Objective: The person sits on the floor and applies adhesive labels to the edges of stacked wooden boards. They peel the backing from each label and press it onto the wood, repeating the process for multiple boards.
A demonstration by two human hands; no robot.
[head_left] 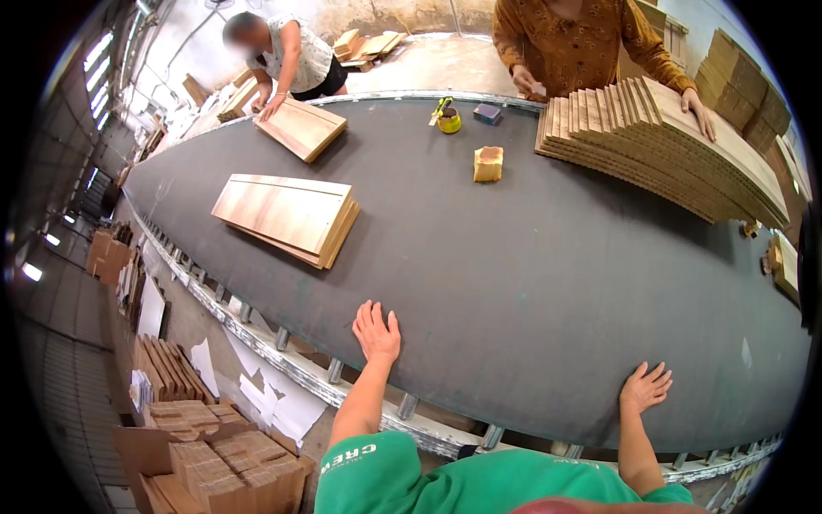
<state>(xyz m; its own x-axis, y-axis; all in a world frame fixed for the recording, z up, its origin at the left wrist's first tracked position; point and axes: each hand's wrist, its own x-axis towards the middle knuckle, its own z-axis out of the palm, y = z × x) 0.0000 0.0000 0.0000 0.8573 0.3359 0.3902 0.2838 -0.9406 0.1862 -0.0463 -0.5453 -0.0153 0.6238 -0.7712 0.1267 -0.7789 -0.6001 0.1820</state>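
Observation:
My left hand (pixel 376 332) lies with fingers stretched out on the dark grey belt-like table surface (pixel 514 300), near its front edge. Farther right, my right hand (pixel 646 389) rests on the same surface, fingers apart, with nothing in it. Beyond my left hand sits a small stack of pale wooden boards (pixel 287 214), a groove running along the top one. Neither hand touches the stack.
Co-workers stand across the table: one holds boards (pixel 301 128) at far left, another rests a hand on a tall fanned board stack (pixel 668 137). Between them lie a yellow tub (pixel 449 122), a bluish block (pixel 487 114) and a yellow-wrapped block (pixel 489 164). Boxed wood pieces (pixel 214 463) stand lower left.

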